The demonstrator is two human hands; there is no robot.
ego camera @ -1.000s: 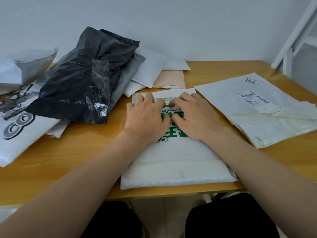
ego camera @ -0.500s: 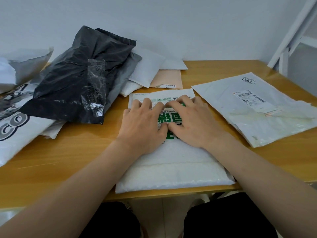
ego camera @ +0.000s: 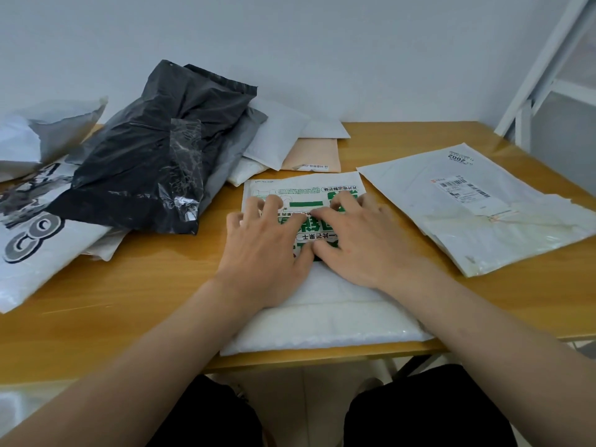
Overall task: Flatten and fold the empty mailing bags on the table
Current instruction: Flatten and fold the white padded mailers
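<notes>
White padded mailer w/ green print (ego camera: 306,191) lies flat at table's near edge. White poly bag w/ barcode label (ego camera: 467,208) flat at right. Crumpled black plastic bag (ego camera: 154,156) atop pile at left, over white bag w/ grey graphic (ego camera: 32,253).

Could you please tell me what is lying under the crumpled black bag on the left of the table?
A grey bag sticks out beneath the black bag on its right, and a white printed bag on its left. Anything else underneath is covered.

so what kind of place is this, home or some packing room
Probably a plain room at home, hard to say for sure: a small wooden table against a bare white wall, used mailing bags piled on it, a white frame at right.
</notes>
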